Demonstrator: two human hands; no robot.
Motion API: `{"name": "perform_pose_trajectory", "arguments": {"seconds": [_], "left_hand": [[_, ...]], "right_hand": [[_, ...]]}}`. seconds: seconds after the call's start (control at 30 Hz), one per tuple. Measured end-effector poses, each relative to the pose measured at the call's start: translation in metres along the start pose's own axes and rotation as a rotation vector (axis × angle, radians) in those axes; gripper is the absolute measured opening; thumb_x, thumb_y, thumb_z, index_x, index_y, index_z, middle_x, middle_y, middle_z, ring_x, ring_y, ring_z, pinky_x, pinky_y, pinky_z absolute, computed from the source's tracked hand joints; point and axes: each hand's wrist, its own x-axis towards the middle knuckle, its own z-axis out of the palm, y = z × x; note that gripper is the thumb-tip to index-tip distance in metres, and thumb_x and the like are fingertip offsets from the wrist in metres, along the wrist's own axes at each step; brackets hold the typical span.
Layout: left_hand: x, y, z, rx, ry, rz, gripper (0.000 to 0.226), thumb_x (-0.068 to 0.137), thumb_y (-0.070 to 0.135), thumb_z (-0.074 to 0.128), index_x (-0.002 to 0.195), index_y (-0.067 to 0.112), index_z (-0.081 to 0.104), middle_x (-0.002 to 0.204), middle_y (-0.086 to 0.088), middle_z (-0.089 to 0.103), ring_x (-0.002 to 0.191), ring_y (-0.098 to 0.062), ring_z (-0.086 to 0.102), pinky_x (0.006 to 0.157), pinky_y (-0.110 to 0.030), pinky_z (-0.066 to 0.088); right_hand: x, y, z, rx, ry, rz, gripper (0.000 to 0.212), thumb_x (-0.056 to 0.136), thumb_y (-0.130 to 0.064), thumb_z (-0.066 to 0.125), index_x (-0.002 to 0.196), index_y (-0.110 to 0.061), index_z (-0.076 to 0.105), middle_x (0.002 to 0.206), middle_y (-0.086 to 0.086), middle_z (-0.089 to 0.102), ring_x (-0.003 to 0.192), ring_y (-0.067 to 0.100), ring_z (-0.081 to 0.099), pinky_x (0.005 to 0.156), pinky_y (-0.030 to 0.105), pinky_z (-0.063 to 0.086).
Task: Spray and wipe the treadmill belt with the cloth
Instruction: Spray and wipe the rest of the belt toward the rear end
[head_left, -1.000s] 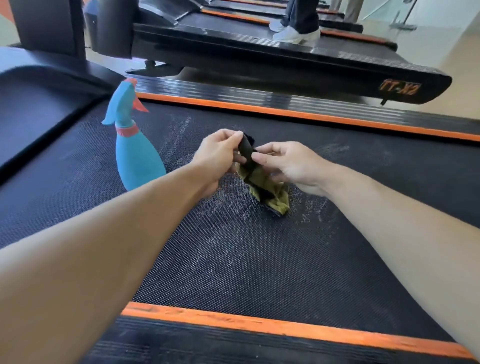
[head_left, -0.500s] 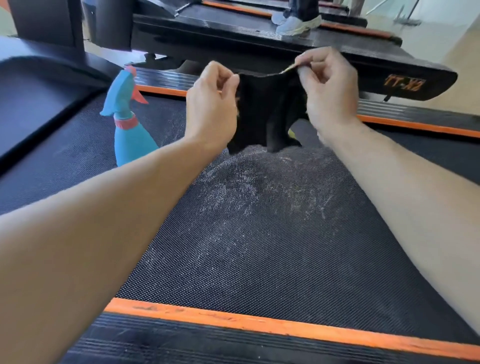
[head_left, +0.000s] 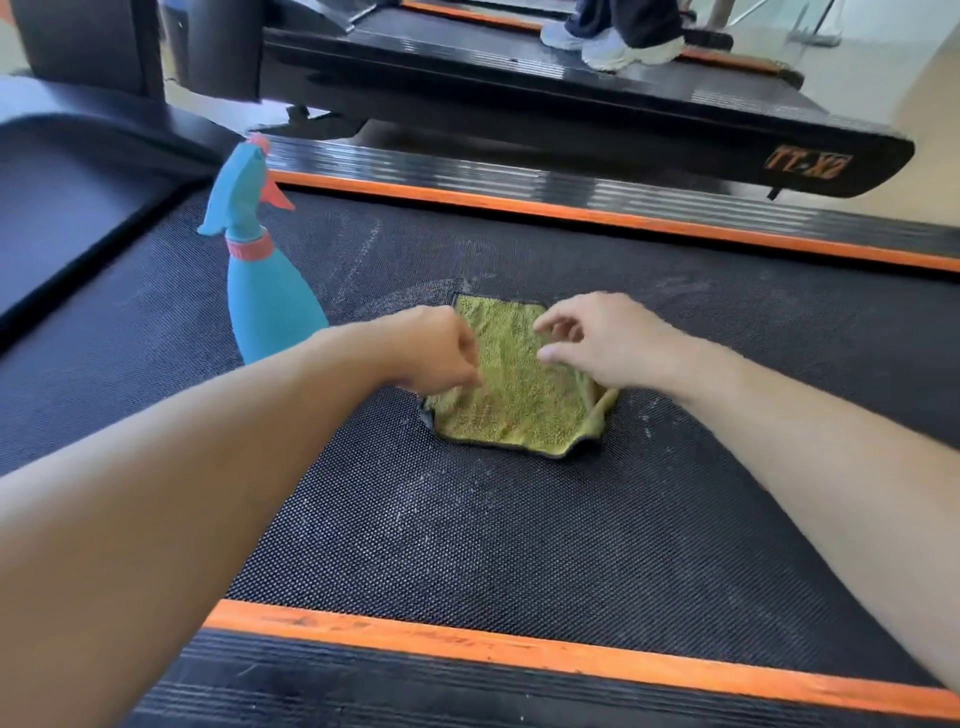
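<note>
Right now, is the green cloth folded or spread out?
Spread: the green cloth lies flat, yellow-green side up, on the treadmill belt; only its right edge is rucked.

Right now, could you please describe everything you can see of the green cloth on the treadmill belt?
The yellow-green, nubby microfibre cloth with a dark edge lies spread almost flat, green side up, on the black textured treadmill belt. Its right edge is rumpled. The left hand rests on its left side; the right hand hovers above it, loosely open.

I'm in a gym: my treadmill (head_left: 519, 545) sits beside another treadmill (head_left: 571, 104), where someone's sneakers (head_left: 613, 44) stand
</note>
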Motion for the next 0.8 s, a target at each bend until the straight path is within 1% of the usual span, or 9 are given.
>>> {"name": "perform_pose_trajectory", "arguments": {"seconds": [0.07,0.13,0.17,0.3,0.37,0.5,0.6,0.7,0.8], "left_hand": [[0.004,-0.002,0.006,0.008,0.154,0.000,0.018,0.097,0.036,0.070,0.113,0.028,0.071,0.121,0.003,0.071,0.105,-0.017,0.065,0.097,-0.034,0.051],[0.009,-0.007,0.013,0.056,0.193,0.009,0.036,0.095,0.032,0.071,0.131,0.030,0.065,0.133,0.000,0.065,0.118,-0.022,0.061,0.100,-0.037,0.051],[0.012,-0.010,0.015,0.088,0.177,0.016,0.043,0.094,0.029,0.070,0.137,0.030,0.062,0.137,-0.002,0.062,0.123,-0.024,0.058,0.102,-0.039,0.050],[0.019,-0.024,0.019,0.183,0.072,0.023,0.061,0.091,0.033,0.069,0.150,0.029,0.052,0.146,-0.006,0.052,0.136,-0.028,0.047,0.113,-0.046,0.044],[0.020,-0.027,0.020,0.202,0.090,0.028,0.064,0.090,0.045,0.073,0.148,0.027,0.055,0.142,-0.005,0.053,0.133,-0.027,0.047,0.113,-0.044,0.043],[0.024,-0.020,0.025,0.187,0.180,0.075,0.049,0.089,0.051,0.074,0.131,0.026,0.068,0.127,0.000,0.064,0.123,-0.024,0.055,0.106,-0.040,0.046],[0.024,-0.010,0.026,0.184,0.181,0.060,0.031,0.089,0.041,0.078,0.116,0.029,0.074,0.116,0.002,0.073,0.111,-0.024,0.065,0.095,-0.033,0.050],[0.019,-0.007,0.018,0.217,0.115,-0.001,0.014,0.091,0.028,0.073,0.105,0.028,0.074,0.106,-0.001,0.074,0.098,-0.025,0.067,0.079,-0.030,0.049],[0.014,-0.009,0.001,0.280,0.161,-0.106,0.027,0.087,0.016,0.060,0.110,0.021,0.074,0.102,-0.005,0.070,0.091,-0.028,0.063,0.076,-0.034,0.051]], "right_hand": [[0.002,-0.006,0.034,-0.101,-0.076,0.013,0.071,0.089,-0.056,0.055,0.150,-0.027,0.031,0.155,-0.002,0.031,0.143,0.020,0.029,0.114,0.044,0.032],[-0.001,-0.015,0.068,-0.153,-0.135,-0.029,0.074,0.098,-0.056,0.035,0.156,-0.020,0.006,0.163,0.000,-0.002,0.150,0.021,-0.002,0.121,0.045,0.010],[-0.003,-0.017,0.079,-0.162,-0.111,-0.066,0.069,0.101,-0.052,0.027,0.156,-0.018,0.002,0.163,0.000,-0.006,0.150,0.021,-0.007,0.122,0.043,0.006],[-0.006,-0.014,0.085,-0.103,-0.100,-0.237,0.061,0.103,-0.048,0.026,0.156,-0.023,0.011,0.162,-0.010,0.001,0.149,0.012,-0.004,0.122,0.034,0.005],[0.001,0.001,0.076,-0.061,-0.085,-0.200,0.057,0.102,-0.050,0.029,0.154,-0.031,0.017,0.161,-0.015,0.005,0.149,0.008,-0.001,0.122,0.039,0.009],[0.021,0.029,0.060,-0.001,0.016,-0.002,0.046,0.104,-0.041,0.033,0.150,-0.038,0.029,0.162,-0.011,0.012,0.149,0.012,0.004,0.120,0.039,0.009],[0.016,0.021,0.066,0.002,0.047,-0.066,0.043,0.102,-0.041,0.040,0.145,-0.041,0.038,0.160,-0.010,0.021,0.149,0.016,0.012,0.119,0.041,0.018],[0.002,0.013,0.060,-0.020,0.193,0.002,0.055,0.090,-0.059,0.053,0.140,-0.039,0.046,0.148,-0.014,0.039,0.140,0.015,0.030,0.106,0.043,0.035],[-0.001,0.020,0.045,0.020,0.157,0.085,0.077,0.075,-0.074,0.058,0.138,-0.031,0.050,0.136,-0.005,0.049,0.129,0.017,0.041,0.104,0.044,0.041]]}}
